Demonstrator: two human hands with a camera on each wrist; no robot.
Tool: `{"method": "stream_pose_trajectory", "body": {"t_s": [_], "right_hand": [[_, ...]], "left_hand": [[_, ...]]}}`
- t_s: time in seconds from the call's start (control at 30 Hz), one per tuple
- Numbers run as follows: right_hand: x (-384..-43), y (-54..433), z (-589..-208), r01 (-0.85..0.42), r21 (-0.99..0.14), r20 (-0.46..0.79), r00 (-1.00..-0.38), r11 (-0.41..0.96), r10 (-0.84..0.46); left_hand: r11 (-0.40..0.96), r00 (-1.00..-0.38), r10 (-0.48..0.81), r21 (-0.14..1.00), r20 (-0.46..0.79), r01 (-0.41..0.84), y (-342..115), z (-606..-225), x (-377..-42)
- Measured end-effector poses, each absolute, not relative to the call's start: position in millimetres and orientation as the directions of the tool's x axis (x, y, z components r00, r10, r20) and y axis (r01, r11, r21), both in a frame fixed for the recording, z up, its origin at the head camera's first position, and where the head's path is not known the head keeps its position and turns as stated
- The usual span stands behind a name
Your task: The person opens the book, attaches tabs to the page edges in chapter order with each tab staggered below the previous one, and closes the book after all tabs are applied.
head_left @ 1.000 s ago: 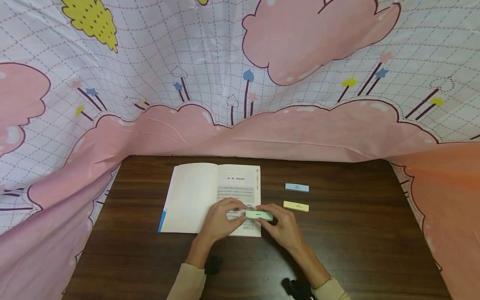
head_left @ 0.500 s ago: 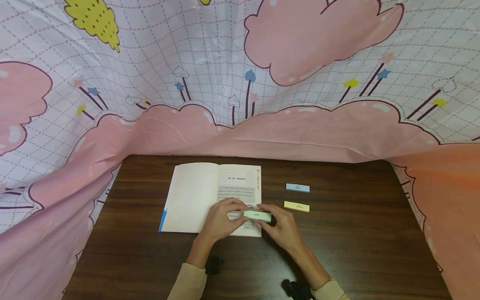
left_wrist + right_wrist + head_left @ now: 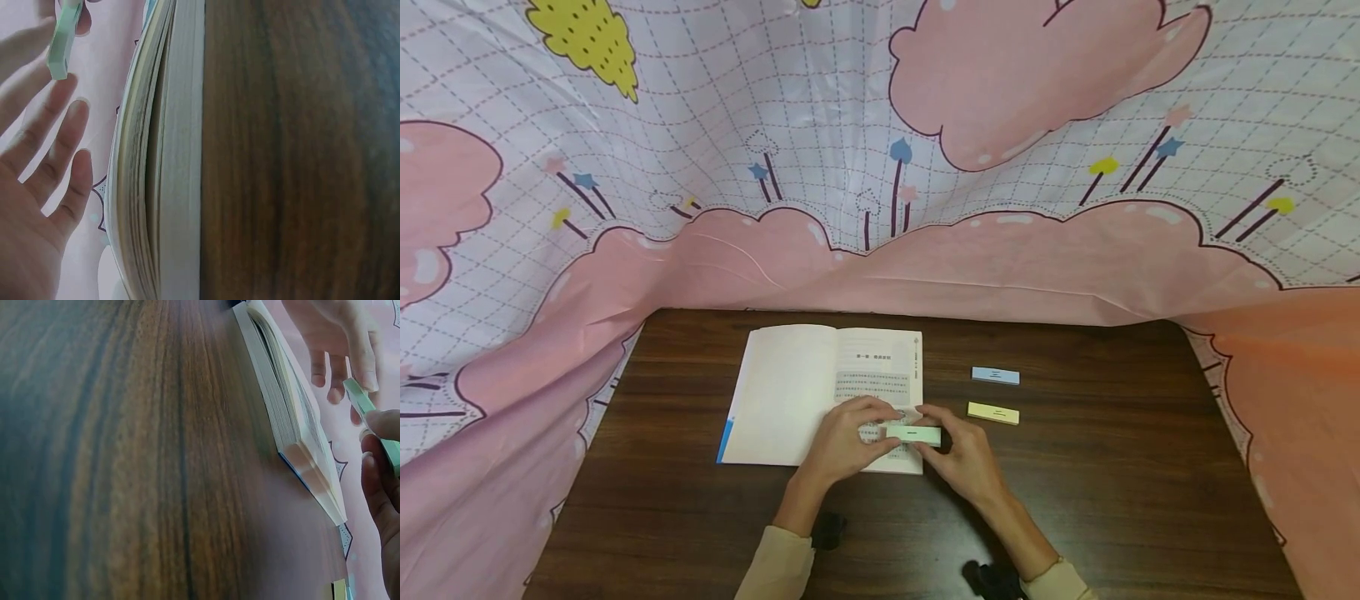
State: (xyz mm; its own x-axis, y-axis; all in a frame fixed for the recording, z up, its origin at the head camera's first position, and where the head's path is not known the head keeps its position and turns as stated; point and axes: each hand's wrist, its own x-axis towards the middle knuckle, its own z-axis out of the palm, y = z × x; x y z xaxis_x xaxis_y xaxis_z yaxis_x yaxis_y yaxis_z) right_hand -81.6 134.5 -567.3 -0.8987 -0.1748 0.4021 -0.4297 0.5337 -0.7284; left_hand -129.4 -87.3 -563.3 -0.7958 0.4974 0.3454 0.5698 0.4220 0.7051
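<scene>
Green sticky pad (image 3: 913, 434) is sitting low in the centre of the head view, pinched between the left hand (image 3: 847, 446) and right hand (image 3: 964, 457) over the open book (image 3: 790, 392). Left wrist view: the pad (image 3: 64, 39) is showing at upper left. Right wrist view: fingertips (image 3: 373, 425) are clamping it at the right edge.

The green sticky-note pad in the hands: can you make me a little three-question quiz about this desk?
1. True or false: both hands hold the pale green sticky-note pad above the open paperback book.
2. Which pad lies nearer the right hand: A, the blue sticky-note pad, or B, the yellow sticky-note pad?
3. What does the left hand hover over?

Key: 1 true; 2 B; 3 the book's printed page.
</scene>
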Motion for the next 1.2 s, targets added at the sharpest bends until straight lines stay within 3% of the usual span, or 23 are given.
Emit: {"method": "stream_pose_trajectory", "body": {"t_s": [0.47,0.77,1.2], "right_hand": [[-80.6,134.8,-568.7,-0.409,-0.721,0.390,-0.907,0.559,-0.161],[-80.4,135.0,-572.1,-0.438,-0.723,0.412,-0.894,0.534,-0.177],[-77.9,133.6,-572.7,-0.398,-0.716,0.382,-0.911,0.574,-0.156]], "left_hand": [[0.428,-0.787,0.509,0.690,0.349,0.583,-85.4,-561.5,-130.2],[0.476,-0.798,0.536,0.683,0.274,0.554,-85.9,-562.5,-127.8],[0.423,-0.797,0.511,0.713,0.322,0.559,-85.7,-564.9,-127.5]]}}
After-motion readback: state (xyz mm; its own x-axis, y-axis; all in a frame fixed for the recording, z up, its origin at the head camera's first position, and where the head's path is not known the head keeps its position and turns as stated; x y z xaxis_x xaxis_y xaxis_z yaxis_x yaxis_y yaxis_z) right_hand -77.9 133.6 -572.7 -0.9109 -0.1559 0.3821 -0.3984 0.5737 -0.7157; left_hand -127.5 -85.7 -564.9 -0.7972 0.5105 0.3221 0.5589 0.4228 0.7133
